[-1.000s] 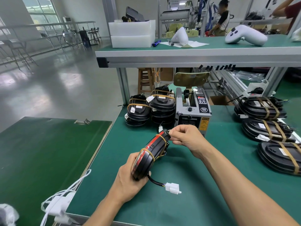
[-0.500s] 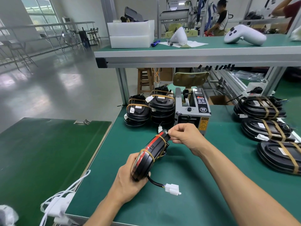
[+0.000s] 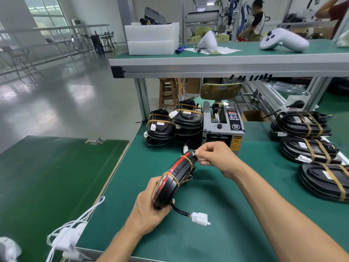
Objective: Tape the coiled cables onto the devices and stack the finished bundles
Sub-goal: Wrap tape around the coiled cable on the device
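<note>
While the device (image 3: 175, 178) is gripped low by the left hand (image 3: 149, 207) and tilted above the desk (image 3: 226, 224), its upper end is pinched by the right hand (image 3: 215, 157) (little changed since earlier); finished bundles (image 3: 173, 125) are stacked behind.

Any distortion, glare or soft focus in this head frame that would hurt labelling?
Head view: wide-angle bending bows the shelf edge and stretches the corners; window glare pools on the floor; the background worker is soft; the left hand, right hand and the taped device between them are sharp and evenly lit, with only a faint shadow on the mat.
</note>
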Action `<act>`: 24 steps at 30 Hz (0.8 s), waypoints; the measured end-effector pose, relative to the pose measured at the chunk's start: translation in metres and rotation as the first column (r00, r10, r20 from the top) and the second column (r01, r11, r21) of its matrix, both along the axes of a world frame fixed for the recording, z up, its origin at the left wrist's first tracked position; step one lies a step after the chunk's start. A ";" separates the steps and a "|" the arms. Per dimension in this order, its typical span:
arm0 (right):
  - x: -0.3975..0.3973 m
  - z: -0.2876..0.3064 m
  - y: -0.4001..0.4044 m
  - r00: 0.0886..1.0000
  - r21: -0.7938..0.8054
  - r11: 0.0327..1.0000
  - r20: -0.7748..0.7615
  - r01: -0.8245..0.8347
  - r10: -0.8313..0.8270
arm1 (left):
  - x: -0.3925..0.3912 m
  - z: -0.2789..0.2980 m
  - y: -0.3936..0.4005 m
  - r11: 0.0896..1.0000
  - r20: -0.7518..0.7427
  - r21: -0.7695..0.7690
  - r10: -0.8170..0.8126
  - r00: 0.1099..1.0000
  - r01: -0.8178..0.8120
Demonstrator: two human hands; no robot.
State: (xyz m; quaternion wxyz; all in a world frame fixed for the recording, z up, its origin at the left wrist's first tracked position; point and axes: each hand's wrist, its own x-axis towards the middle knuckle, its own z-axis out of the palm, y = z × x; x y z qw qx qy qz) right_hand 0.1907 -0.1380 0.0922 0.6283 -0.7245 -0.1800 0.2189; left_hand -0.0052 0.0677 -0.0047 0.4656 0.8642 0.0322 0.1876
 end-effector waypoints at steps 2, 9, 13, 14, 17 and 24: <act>0.000 0.000 0.001 1.000 -0.014 1.000 0.012 0.012 -0.012 | 0.000 0.000 0.000 1.000 0.000 -0.007 -0.007 1.000 0.007; 0.001 0.001 0.002 0.999 -0.037 0.999 0.030 0.016 -0.015 | 0.000 -0.002 0.001 1.000 -0.005 -0.010 -0.012 1.000 0.012; 0.002 0.001 0.003 0.999 -0.053 0.999 0.032 0.011 -0.009 | 0.000 -0.003 0.001 1.000 -0.008 -0.016 -0.011 1.000 0.010; 0.002 0.001 0.003 0.999 -0.054 0.998 0.031 0.008 -0.007 | 0.000 -0.003 0.001 1.000 -0.009 -0.016 -0.008 1.000 0.008; 0.003 0.002 0.003 0.999 -0.063 0.998 0.035 0.010 -0.008 | 0.000 -0.003 0.001 1.000 -0.005 -0.010 -0.007 1.000 0.006; 0.003 0.005 0.004 0.999 -0.093 0.996 0.053 0.016 -0.011 | 0.000 -0.001 0.000 1.000 0.000 -0.016 -0.010 1.000 0.010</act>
